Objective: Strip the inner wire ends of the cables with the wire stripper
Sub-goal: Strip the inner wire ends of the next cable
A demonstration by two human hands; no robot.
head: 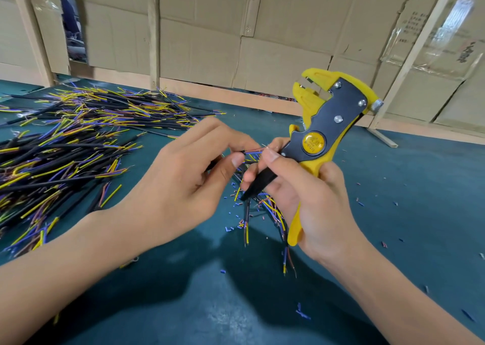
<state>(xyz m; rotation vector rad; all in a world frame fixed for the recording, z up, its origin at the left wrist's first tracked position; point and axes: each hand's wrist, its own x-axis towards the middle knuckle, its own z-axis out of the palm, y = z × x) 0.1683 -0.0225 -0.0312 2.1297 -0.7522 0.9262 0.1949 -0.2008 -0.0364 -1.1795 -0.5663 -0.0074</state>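
My thin wires could slip or bend.

My left hand (pixel 183 176) pinches the short black cable (pixel 242 153) above the green desk (pixel 393 187); my right hand (pixel 309 195) grips the yellow-and-black wire stripper (pixel 328 119), which points up, far from the tiny ends.

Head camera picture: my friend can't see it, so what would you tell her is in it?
Two hands work over a green table: the right hand grips a yellow wire stripper, while the left hand pinches a black cable with colored inner wires. A big cable pile lies to the left.
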